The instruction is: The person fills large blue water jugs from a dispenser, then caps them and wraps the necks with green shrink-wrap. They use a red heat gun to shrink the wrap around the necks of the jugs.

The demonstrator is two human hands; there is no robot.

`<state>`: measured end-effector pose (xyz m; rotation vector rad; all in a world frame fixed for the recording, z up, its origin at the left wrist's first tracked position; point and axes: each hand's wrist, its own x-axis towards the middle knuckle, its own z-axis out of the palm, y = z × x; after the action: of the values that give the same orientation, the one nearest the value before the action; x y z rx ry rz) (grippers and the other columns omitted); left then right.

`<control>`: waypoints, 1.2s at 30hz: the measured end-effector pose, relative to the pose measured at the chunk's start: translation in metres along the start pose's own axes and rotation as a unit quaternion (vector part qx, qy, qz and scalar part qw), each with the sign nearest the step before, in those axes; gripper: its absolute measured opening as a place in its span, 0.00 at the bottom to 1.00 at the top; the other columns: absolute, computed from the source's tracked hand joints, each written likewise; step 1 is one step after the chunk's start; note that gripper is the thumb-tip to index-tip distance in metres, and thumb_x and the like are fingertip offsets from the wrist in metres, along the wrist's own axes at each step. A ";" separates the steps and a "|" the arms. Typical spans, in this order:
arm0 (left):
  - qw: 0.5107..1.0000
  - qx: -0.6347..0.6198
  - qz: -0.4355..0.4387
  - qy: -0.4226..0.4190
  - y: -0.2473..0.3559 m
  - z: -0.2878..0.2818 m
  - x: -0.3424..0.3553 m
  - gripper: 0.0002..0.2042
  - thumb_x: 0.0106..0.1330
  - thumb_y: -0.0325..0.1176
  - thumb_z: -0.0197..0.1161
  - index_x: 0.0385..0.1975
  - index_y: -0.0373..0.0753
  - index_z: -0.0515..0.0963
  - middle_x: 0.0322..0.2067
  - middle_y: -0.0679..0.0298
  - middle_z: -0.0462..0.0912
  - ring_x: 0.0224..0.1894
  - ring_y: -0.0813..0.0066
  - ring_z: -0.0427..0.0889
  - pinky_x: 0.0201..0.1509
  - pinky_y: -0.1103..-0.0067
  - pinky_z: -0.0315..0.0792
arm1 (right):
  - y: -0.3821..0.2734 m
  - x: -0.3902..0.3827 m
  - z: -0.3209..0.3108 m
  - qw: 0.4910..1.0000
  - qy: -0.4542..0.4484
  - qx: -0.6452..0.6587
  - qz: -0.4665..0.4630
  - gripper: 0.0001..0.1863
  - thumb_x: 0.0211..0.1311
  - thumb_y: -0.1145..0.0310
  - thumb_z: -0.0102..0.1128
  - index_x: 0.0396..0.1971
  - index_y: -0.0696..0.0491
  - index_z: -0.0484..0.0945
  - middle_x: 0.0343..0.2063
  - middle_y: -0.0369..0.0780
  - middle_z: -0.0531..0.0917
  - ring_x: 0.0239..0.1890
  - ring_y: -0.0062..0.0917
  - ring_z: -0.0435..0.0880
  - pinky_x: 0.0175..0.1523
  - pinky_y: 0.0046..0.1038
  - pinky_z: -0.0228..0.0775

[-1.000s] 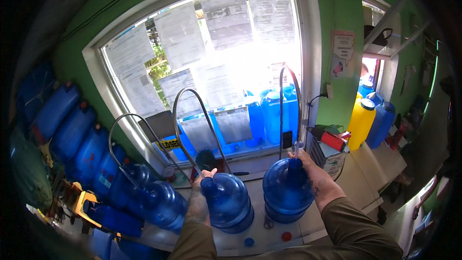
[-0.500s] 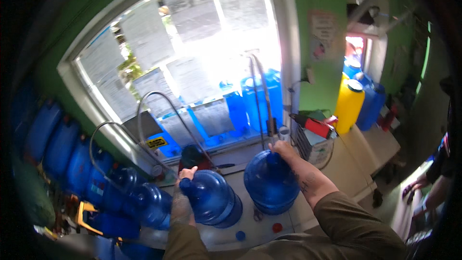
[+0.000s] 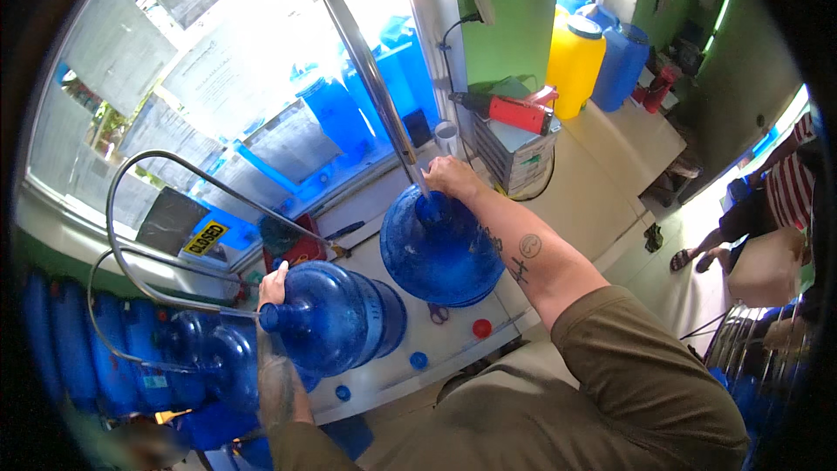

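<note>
My right hand (image 3: 451, 176) is closed round the lower end of a curved metal filling pipe (image 3: 366, 61), at the mouth of an upright blue water jug (image 3: 443, 249). A second blue jug (image 3: 327, 318) leans toward the left, its neck pointing at my left forearm. My left hand (image 3: 273, 286) grips it by the neck and shoulder; some fingers are hidden behind the jug. Another curved metal pipe (image 3: 161, 157) ends near that neck. In front of the jugs lie a red cap (image 3: 481, 328), a blue cap (image 3: 418, 360), another blue cap (image 3: 343, 392) and scissors (image 3: 438, 314).
More blue containers (image 3: 113, 340) line the left side. A red-and-black heat gun (image 3: 514, 112) lies on a drawer unit (image 3: 514, 157) beyond my right hand. Yellow (image 3: 575, 65) and blue drums stand farther back. Another person (image 3: 776, 201) is at the far right.
My view has swung toward the right and closer. The left jug leans over more, with my left hand still at its neck. My right hand stays at the upright jug's mouth.
</note>
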<state>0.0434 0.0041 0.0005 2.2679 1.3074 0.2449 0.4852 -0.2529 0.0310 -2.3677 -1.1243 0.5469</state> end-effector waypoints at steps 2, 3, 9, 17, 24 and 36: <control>1.000 -0.004 0.022 -0.005 0.002 0.001 -0.002 0.33 0.69 0.63 0.49 0.39 0.33 0.83 0.40 0.41 0.83 0.47 0.41 0.81 0.51 0.61 0.71 | 0.000 -0.001 -0.002 1.000 0.008 0.000 -0.004 0.33 0.66 0.42 0.47 0.47 0.60 0.82 0.52 0.55 0.81 0.58 0.48 0.79 0.63 0.43 0.69; 1.000 -0.002 0.020 -0.013 0.005 0.000 -0.003 0.33 0.69 0.63 0.49 0.39 0.33 0.83 0.40 0.41 0.83 0.47 0.41 0.81 0.51 0.61 0.71 | -0.001 -0.002 -0.002 1.000 0.005 -0.002 -0.006 0.33 0.66 0.42 0.48 0.47 0.60 0.82 0.52 0.55 0.81 0.57 0.48 0.79 0.63 0.43 0.69; 0.997 0.003 -0.022 -0.080 0.032 -0.010 -0.005 0.33 0.69 0.64 0.48 0.40 0.34 0.83 0.40 0.42 0.83 0.47 0.42 0.81 0.51 0.62 0.71 | -0.003 -0.007 -0.003 0.998 0.049 -0.042 -0.003 0.31 0.66 0.43 0.48 0.42 0.60 0.83 0.48 0.52 0.83 0.54 0.47 0.81 0.61 0.44 0.71; 0.999 -0.037 -0.030 -0.009 0.041 -0.008 -0.016 0.31 0.67 0.63 0.55 0.30 0.34 0.83 0.30 0.43 0.82 0.38 0.46 0.84 0.44 0.62 0.73 | 0.007 0.000 0.007 0.994 0.092 -0.018 -0.054 0.26 0.65 0.48 0.52 0.34 0.58 0.84 0.35 0.54 0.85 0.40 0.47 0.85 0.45 0.46 0.75; 0.998 -0.054 0.006 0.022 0.050 -0.012 -0.024 0.24 0.68 0.55 0.59 0.29 0.35 0.84 0.29 0.44 0.82 0.36 0.44 0.84 0.41 0.62 0.74 | 0.014 0.010 0.013 0.996 0.081 -0.005 -0.022 0.27 0.63 0.43 0.52 0.33 0.52 0.87 0.34 0.51 0.86 0.41 0.48 0.85 0.48 0.43 0.76; 0.999 -0.042 0.002 0.020 0.054 -0.015 -0.024 0.22 0.68 0.52 0.59 0.29 0.36 0.84 0.31 0.45 0.83 0.38 0.45 0.84 0.42 0.61 0.74 | 0.006 0.006 0.006 0.997 0.079 -0.012 -0.009 0.26 0.64 0.44 0.52 0.35 0.53 0.87 0.35 0.53 0.85 0.41 0.48 0.86 0.50 0.43 0.77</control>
<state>0.0662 -0.0333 0.0432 2.2057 1.2896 0.3413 0.4895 -0.2501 0.0214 -2.3718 -1.0861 0.3361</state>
